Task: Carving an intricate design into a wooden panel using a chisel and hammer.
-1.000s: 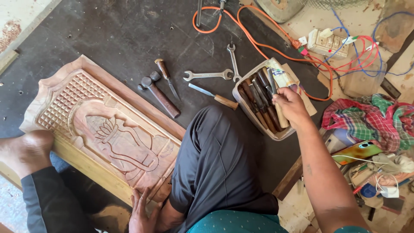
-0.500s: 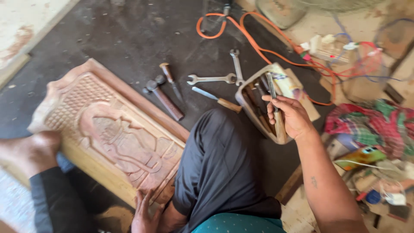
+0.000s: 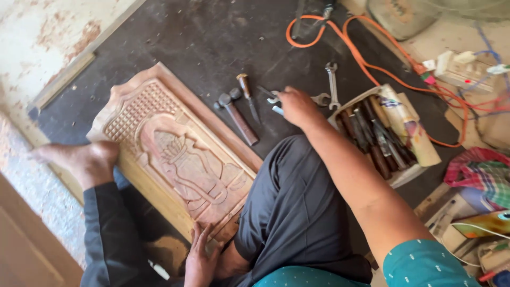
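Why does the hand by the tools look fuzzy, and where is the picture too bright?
Head view: the right hand and the spanners beside it are smeared by motion blur; the carved wooden panel is fairly sharp; the pale floor at top left is washed out by strong daylight.

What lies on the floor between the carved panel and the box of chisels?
In the head view, between the carved panel and the box: a mallet, a chisel, spanners, and the right hand reaching there.
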